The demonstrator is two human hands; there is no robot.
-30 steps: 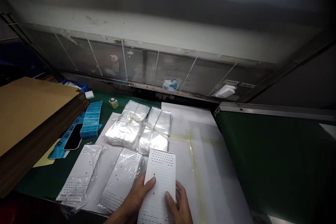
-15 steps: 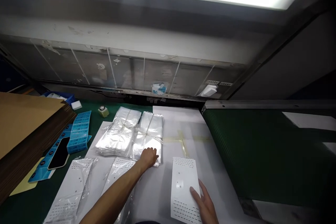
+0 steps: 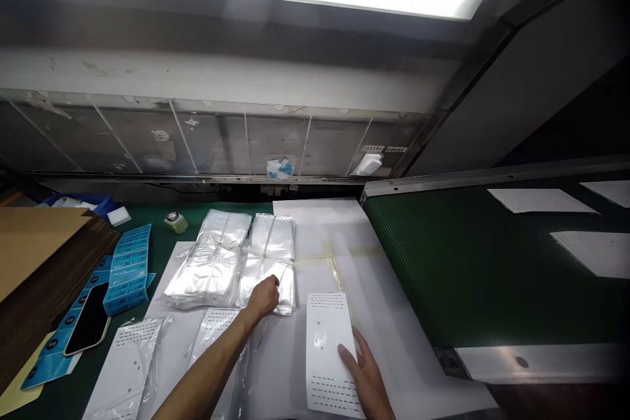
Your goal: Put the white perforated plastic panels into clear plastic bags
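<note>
My left hand (image 3: 264, 296) reaches forward, fingers curled and pinching the near edge of the right bundle of clear plastic bags (image 3: 270, 254). A second tied bundle of bags (image 3: 209, 260) lies just left of it. My right hand (image 3: 363, 374) lies flat with fingers apart on the right edge of a white perforated card (image 3: 327, 348) lying on the white sheet (image 3: 369, 275). Two more perforated cards in clear bags, one (image 3: 123, 367) at the left and one (image 3: 216, 335) under my left forearm, lie near the front edge.
A green conveyor belt (image 3: 467, 262) runs along the right with white cards (image 3: 539, 200) on it. A cardboard stack (image 3: 34, 256) sits far left, beside blue labels (image 3: 125, 266) and a phone (image 3: 88, 327). A small bottle (image 3: 174, 221) stands at the back.
Both hands first held the white card near the front edge. My left hand left it and reached to the bag bundle; my right hand slid the card to the right.
</note>
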